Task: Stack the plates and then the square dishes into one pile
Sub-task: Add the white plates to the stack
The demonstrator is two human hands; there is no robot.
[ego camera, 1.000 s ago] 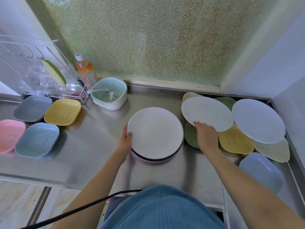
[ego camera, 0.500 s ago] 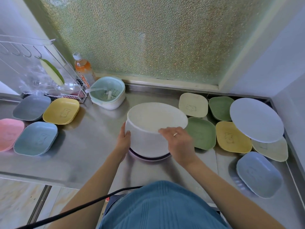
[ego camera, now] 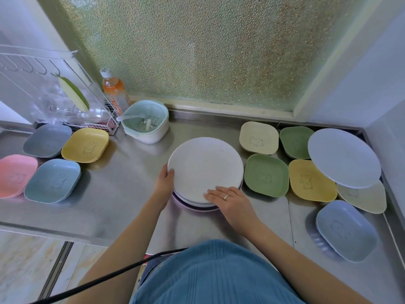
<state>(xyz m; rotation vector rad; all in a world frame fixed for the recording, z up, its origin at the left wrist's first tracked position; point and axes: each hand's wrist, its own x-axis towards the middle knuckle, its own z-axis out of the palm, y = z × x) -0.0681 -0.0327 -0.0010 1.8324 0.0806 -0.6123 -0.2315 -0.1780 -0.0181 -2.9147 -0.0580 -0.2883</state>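
Note:
A pile of round plates sits mid-counter, a white plate (ego camera: pixel 203 165) on top and a lavender one (ego camera: pixel 181 203) at the bottom. My left hand (ego camera: pixel 164 183) grips the pile's left rim. My right hand (ego camera: pixel 232 200) lies over the top plate's near edge, thumb hidden. A pale blue round plate (ego camera: pixel 344 156) rests tilted on square dishes at the right. Other square dishes there are cream (ego camera: pixel 258 138), green (ego camera: pixel 266 174), yellow (ego camera: pixel 311 179) and blue (ego camera: pixel 346 230). At the left lie grey (ego camera: pixel 47 140), yellow (ego camera: pixel 85 144), pink (ego camera: pixel 15 174) and blue (ego camera: pixel 52 179) ones.
A pale green strainer bowl (ego camera: pixel 144 123) and an orange drink bottle (ego camera: pixel 112 91) stand behind the pile. A wire rack (ego camera: pixel 54 88) fills the back left corner. The steel counter's front edge (ego camera: pixel 43 224) drops to the floor at the left. A wall bounds the right side.
My right hand carried a white plate from the right-hand dishes over to the middle and laid it flat on the pile. My left hand stayed on the pile's left rim.

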